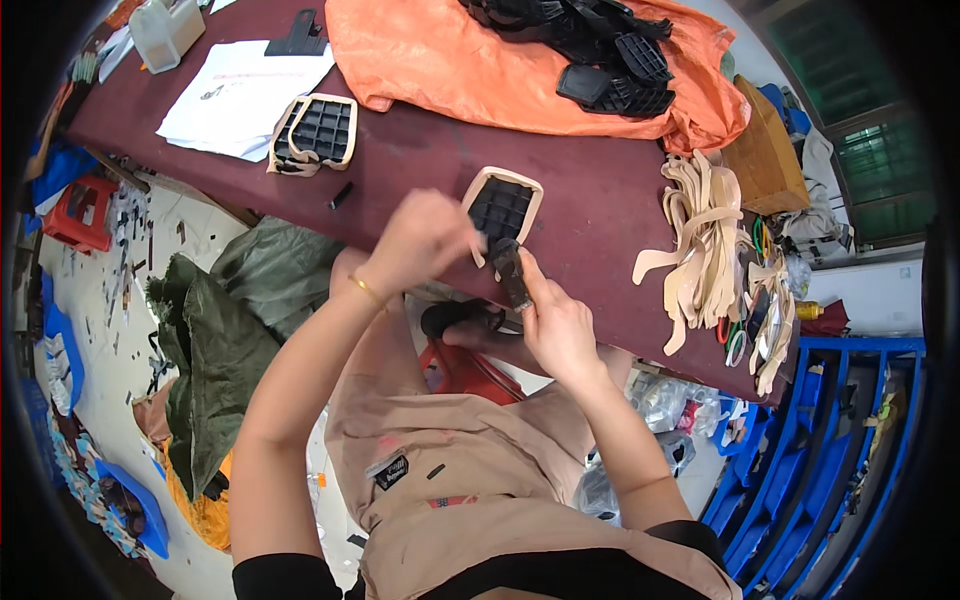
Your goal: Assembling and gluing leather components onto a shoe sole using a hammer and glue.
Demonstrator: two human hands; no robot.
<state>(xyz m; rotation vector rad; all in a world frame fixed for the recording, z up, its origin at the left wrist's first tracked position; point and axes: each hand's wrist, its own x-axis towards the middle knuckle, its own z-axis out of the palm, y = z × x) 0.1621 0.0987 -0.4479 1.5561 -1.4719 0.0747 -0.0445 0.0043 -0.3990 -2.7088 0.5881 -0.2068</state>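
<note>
A black grid-patterned pad (507,205) with beige edging lies near the table's front edge. Over its left side is my left hand (425,238), slightly blurred, with fingers curled together close to the edging's lower end; what they pinch, if anything, is hard to make out. My right hand (560,328) grips a dark, worn, blocky object (511,272) against the pad's lower corner, thumb along it. Farther left on the table are stacked black grid pads (318,132), also edged in beige.
An orange sack (420,60) carries black moulded parts (630,70) at the back. Beige strips (705,240) hang over the table's right end by a cardboard box (765,150). Papers (235,100) lie back left. Blue racks (810,450) stand right; a green sack (215,350) stands left.
</note>
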